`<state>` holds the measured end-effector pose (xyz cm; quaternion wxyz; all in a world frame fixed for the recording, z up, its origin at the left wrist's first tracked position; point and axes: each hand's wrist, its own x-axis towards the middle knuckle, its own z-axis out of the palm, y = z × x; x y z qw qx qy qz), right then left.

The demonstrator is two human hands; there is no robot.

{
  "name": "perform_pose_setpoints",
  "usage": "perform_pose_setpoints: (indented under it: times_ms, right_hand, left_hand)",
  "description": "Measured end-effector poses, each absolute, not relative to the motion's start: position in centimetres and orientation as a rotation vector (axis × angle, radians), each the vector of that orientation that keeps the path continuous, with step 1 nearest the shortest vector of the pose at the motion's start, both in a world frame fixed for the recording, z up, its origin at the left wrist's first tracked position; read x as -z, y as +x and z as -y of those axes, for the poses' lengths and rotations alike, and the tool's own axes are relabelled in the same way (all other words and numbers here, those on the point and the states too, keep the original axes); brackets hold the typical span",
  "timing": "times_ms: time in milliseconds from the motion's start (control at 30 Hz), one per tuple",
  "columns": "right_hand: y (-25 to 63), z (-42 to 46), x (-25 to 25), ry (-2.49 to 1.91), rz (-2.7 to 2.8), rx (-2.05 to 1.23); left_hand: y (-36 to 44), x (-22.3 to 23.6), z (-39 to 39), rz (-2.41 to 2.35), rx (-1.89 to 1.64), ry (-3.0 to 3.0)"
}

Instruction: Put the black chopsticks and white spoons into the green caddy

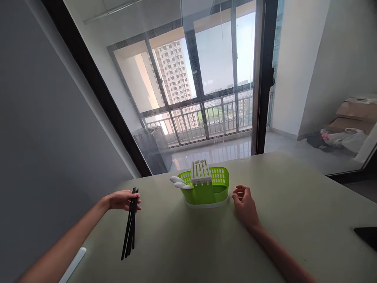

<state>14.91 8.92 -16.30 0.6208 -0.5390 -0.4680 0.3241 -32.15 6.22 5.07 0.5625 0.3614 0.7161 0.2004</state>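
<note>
Several black chopsticks (129, 232) are gripped near their upper ends by my left hand (122, 199), which is closed round them above the left part of the table. Their lower ends point toward me and fan slightly apart. A green plastic utensil basket (203, 194) with a white base stands upright at the table's middle. Across its top sits a white slotted piece (202, 171). White spoons (180, 183) lean out over the left rim. Just right of the basket, my right hand (245, 204) rests with loosely curled fingers and nothing visible in them. Whether it touches the basket is unclear.
The pale table (206, 243) reaches toward a glass sliding door with a dark frame (260, 118). A white strip-like object (73, 264) lies at the left front, a black pointed object (366, 236) at the right edge. Cardboard (357, 110) and bags (344, 138) lie beyond.
</note>
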Motion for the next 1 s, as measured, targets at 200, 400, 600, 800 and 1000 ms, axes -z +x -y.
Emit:
perform_pose_setpoints:
  times_ms: [200,400,600,800,1000]
  right_hand:
    - [15.2,-8.9,16.7,-1.279,1.106,-0.759]
    - [15.4,-9.0,17.0,-1.301,1.124,-0.757]
    - [15.5,-8.9,17.0,-1.328,1.13,-0.76]
    - [15.6,-8.8,16.9,-1.339,1.134,-0.771]
    - [15.6,-8.8,16.6,-1.352,1.136,-0.776]
  left_hand:
    - [-32.8,-3.3,-4.6,-1.705,-0.299,0.943]
    - [-33.3,-1.1,-4.3,-1.761,-0.125,0.978]
    - [-33.9,1.7,-4.4,-1.824,0.123,1.052]
    - [-33.6,2.6,-4.4,-1.953,0.249,1.162]
    - [-33.5,2.8,-4.8,-2.044,0.333,1.279]
